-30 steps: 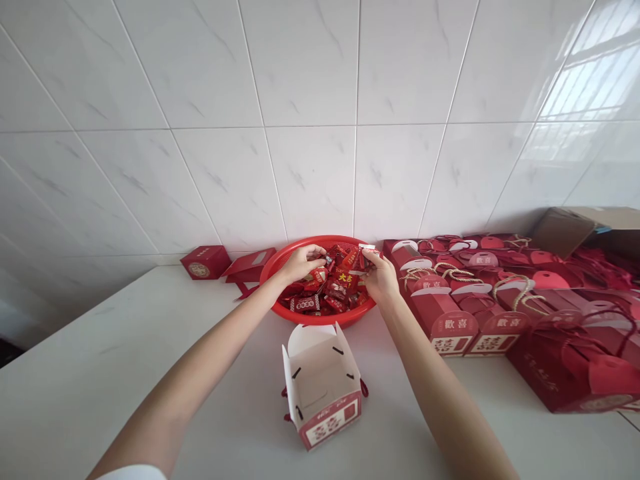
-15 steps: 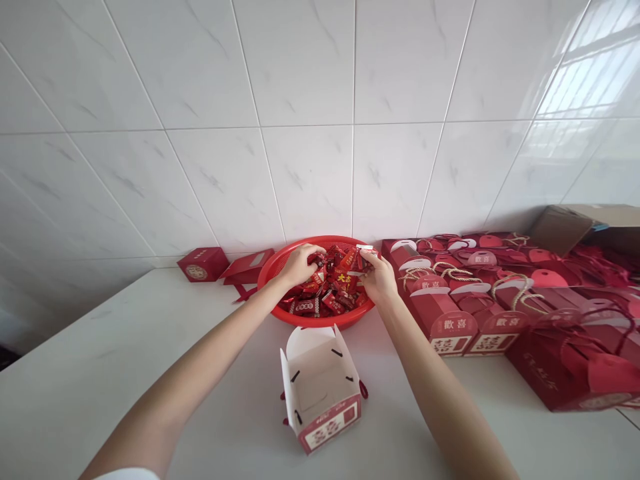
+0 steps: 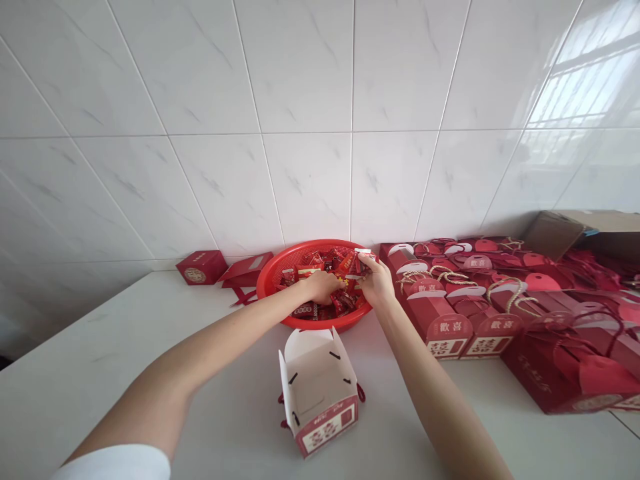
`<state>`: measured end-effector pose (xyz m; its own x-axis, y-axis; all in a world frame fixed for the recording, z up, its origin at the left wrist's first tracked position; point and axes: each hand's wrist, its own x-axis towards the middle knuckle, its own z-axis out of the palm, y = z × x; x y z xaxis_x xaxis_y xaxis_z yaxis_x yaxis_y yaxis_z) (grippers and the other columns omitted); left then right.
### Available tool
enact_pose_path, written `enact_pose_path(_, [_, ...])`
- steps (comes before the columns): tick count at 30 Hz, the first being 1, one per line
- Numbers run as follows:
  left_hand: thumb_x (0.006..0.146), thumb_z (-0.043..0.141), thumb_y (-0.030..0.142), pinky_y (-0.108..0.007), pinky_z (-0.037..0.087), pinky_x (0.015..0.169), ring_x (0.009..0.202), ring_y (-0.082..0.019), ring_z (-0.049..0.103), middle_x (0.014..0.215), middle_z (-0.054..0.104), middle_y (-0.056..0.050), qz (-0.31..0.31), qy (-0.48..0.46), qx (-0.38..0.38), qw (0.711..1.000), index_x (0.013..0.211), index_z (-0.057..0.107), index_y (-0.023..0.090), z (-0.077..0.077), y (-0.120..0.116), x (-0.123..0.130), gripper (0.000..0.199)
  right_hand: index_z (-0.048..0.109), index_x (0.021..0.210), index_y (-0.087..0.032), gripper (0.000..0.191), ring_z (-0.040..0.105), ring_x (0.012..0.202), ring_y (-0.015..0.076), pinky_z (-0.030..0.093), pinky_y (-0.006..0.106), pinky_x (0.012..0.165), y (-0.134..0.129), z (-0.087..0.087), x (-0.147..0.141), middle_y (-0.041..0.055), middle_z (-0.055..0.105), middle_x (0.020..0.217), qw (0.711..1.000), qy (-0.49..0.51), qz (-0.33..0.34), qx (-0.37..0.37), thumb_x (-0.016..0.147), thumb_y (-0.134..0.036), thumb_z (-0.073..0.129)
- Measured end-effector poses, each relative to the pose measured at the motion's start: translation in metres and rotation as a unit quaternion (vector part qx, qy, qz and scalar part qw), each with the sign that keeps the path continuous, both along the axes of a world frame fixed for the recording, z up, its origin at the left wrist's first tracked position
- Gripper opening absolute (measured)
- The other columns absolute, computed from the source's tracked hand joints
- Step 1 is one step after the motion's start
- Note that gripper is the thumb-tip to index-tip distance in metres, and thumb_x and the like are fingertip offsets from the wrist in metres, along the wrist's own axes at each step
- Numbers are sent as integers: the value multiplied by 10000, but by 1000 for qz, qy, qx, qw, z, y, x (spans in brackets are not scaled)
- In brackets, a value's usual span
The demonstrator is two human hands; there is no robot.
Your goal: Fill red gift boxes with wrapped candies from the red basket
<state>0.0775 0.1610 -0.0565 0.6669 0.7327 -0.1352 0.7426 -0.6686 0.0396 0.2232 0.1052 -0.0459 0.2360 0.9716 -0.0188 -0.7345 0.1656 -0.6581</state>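
Note:
A round red plastic basket (image 3: 267, 275) stands against the wall, full of wrapped candies (image 3: 305, 311) in red wrappers. My left hand (image 3: 326, 287) is down among the candies, its fingers bent together; what lies between the fingertips is hidden. At the basket's right rim, my right hand (image 3: 379, 281) is closed, pinching a red and white wrapped candy (image 3: 367, 254) between thumb and fingers. Nearer to me sits an open paper gift box (image 3: 327, 432), white inside and red outside, with its flaps up and dark cord ends showing within. Neither hand touches it.
Rows of closed red gift boxes (image 3: 450, 327) with cord handles fill the right side. A cardboard box (image 3: 560, 230) stands behind them at far right. A small red box (image 3: 201, 267) and a flattened red piece (image 3: 247, 270) lie left of the basket. White tiled wall (image 3: 310, 180) bounds the back.
My left hand has moved right and lower, from the basket's back left into the middle of the candies. My right hand stays at the right rim with its candy. The view has shifted slightly.

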Motion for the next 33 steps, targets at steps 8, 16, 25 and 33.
enact_pose_path(8, [838,619,297,-337,482,769,880,-271,686,904,735,-48,56,-136,22,989,921,666,231,12,13,-18,116,667,666,-193,187,667,636,171,514,265,545,3,-4,1,-5,725,672,1000,0,7,4,567,-170,823])
enact_pose_path(16, [813,620,192,-385,481,975,1072,-286,672,1136,744,-41,58,-217,-11,974,1221,645,249,6,14,-23,412,672,668,-189,180,653,620,149,524,253,558,2,-5,1,-17,719,663,1000,11,10,3,571,-159,820])
enact_pose_path(25, [840,608,235,-445,461,1028,1140,-320,652,1267,703,-69,41,-230,4,972,1371,581,273,5,14,-25,533,680,671,-185,170,636,605,139,497,240,525,1,-2,1,-19,713,666,1000,7,10,-5,566,-151,810])
enact_pose_path(33, [700,741,253,-392,465,1008,1180,-325,574,1215,594,-84,-58,-121,-37,990,999,802,272,3,7,-17,305,664,672,-192,188,652,617,160,494,250,507,0,-3,-1,-9,708,661,1000,-9,5,6,559,-167,812])
